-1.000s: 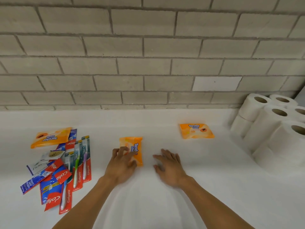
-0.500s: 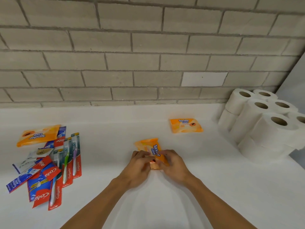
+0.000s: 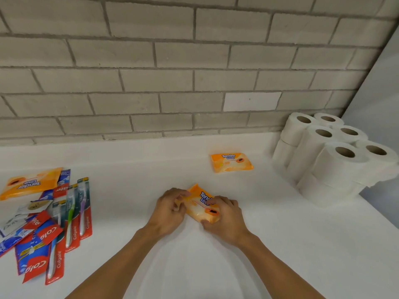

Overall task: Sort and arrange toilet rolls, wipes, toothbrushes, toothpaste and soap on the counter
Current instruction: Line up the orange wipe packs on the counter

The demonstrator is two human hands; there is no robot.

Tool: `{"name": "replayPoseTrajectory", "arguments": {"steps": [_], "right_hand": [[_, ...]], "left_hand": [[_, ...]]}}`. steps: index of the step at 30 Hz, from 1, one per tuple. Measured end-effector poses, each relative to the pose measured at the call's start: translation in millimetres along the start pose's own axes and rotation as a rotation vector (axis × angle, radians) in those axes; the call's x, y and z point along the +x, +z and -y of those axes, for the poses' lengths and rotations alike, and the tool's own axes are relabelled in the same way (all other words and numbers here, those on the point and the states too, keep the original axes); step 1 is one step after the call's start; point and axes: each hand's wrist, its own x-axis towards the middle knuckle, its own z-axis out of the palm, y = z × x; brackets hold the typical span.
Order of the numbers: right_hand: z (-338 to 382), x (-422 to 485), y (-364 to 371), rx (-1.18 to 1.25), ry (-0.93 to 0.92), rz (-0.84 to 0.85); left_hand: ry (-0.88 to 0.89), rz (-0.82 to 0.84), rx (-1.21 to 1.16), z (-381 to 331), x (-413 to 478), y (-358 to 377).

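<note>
An orange wipes pack (image 3: 199, 203) sits tilted at the middle of the white counter (image 3: 280, 244). My left hand (image 3: 170, 209) grips its left edge and my right hand (image 3: 224, 216) grips its right end. A second orange wipes pack (image 3: 231, 161) lies flat further back, to the right. A third wipes pack (image 3: 30, 183) lies at the far left on top of a heap of packaged toothbrushes (image 3: 73, 214), toothpaste boxes (image 3: 34, 255) and a white soap packet (image 3: 32, 207). White toilet rolls (image 3: 336, 156) are stacked in two layers at the right corner.
A grey brick wall (image 3: 172, 78) rises behind the counter, and a pale wall (image 3: 380, 100) closes the right side behind the rolls. The counter's front edge is out of the frame.
My left hand slid the middle wipes pack to the right, my right hand joined it, and both now hold the pack, turned at an angle. The view has shifted right.
</note>
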Motion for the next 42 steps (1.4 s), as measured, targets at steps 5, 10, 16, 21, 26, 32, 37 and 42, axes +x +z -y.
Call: {"name": "replayPoseTrajectory", "arguments": {"steps": [5,10,16,21,26,32,37,42], "right_hand": [[-17,3,-13,0.024,-0.029,0.088],[-39,3,-23,0.025,-0.05,0.111],[-61,-1,-38,0.039,-0.015,0.045],[-81,-1,-49,0.058,0.015,-0.002],[-98,6,-60,-0.018,0.033,-0.002],[-115,21,-68,-0.07,0.046,-0.008],[-128,41,-69,-0.058,0.033,0.002],[-137,56,-71,-0.075,0.013,0.021]], "left_hand": [[0.16,0.327,0.343,21,2,0],[0.191,0.41,0.475,25,2,19],[0.18,0.406,0.467,6,8,42],[0.192,0.396,0.52,-7,16,60],[0.185,0.386,0.538,-20,27,75],[0.089,0.425,0.626,-30,38,91],[0.065,0.389,0.673,-29,48,103],[0.052,0.387,0.689,-34,56,107]]}}
